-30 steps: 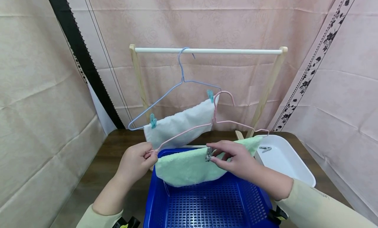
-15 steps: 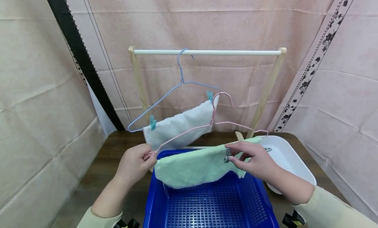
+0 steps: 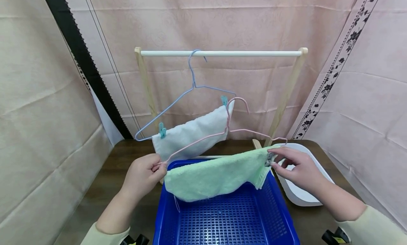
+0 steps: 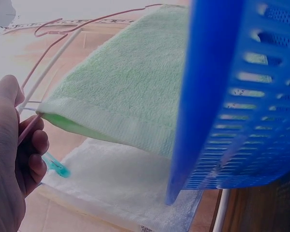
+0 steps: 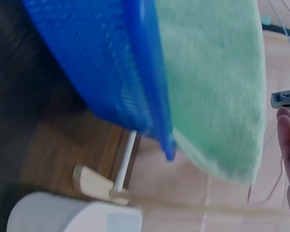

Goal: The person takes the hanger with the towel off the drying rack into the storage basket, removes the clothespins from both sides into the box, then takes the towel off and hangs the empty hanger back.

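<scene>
My left hand (image 3: 144,176) grips the left end of a pink wire hanger (image 3: 228,122). A light green towel (image 3: 210,178) drapes over the hanger's lower bar, above a blue basket (image 3: 160,216). At the towel's right end my right hand (image 3: 297,167) pinches a grey clothespin (image 3: 269,159) between thumb and fingers. The right wrist view shows this clothespin (image 5: 286,99) by the towel's edge; whether it bites the cloth I cannot tell. Behind, a white towel (image 3: 194,132) hangs from a blue hanger (image 3: 193,79), held by teal clothespins (image 3: 162,130).
A rack with a white rod (image 3: 248,53) and wooden posts (image 3: 287,93) stands at the back of the brown table (image 3: 105,188). The blue hanger's hook sits on the rod. A white tray (image 3: 302,195) lies right of the basket, partly behind my right hand.
My right hand has slid rightward along the green towel's top edge with the grey clothespin, from its middle to its right end. The left hand keeps its grip on the pink hanger.
</scene>
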`<act>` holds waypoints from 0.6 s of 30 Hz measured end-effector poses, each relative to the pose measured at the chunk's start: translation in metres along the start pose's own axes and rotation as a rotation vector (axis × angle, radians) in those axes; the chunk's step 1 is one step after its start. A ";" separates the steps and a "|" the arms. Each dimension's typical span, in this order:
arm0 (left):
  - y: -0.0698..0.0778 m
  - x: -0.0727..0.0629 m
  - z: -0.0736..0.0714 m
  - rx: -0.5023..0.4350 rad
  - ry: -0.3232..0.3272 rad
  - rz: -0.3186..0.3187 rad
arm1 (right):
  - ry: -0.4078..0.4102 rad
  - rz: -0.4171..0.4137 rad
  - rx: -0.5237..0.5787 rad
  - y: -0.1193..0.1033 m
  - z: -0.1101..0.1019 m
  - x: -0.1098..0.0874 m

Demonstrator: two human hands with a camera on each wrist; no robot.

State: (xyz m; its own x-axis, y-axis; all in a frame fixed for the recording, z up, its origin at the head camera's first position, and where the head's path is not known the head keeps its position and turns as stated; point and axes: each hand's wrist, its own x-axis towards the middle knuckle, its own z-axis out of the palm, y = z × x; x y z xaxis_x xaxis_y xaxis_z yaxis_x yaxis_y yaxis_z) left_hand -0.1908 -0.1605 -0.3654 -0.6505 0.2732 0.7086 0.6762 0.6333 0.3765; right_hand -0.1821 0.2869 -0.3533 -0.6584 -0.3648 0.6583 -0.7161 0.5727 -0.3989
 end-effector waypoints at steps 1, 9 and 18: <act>0.000 0.000 0.000 0.000 0.000 -0.001 | -0.002 0.016 -0.022 0.002 -0.003 -0.002; 0.001 0.001 0.000 0.004 -0.008 -0.010 | 0.005 0.143 -0.165 0.021 -0.026 -0.018; 0.002 0.000 -0.002 0.009 -0.008 -0.012 | -0.056 0.272 -0.260 0.052 -0.040 -0.023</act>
State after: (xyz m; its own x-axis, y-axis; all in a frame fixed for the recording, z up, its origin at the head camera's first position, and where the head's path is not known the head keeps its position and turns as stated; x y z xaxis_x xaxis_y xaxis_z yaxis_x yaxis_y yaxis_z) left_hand -0.1883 -0.1602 -0.3638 -0.6611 0.2714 0.6995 0.6652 0.6432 0.3792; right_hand -0.1950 0.3547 -0.3636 -0.8333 -0.2093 0.5116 -0.4355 0.8185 -0.3747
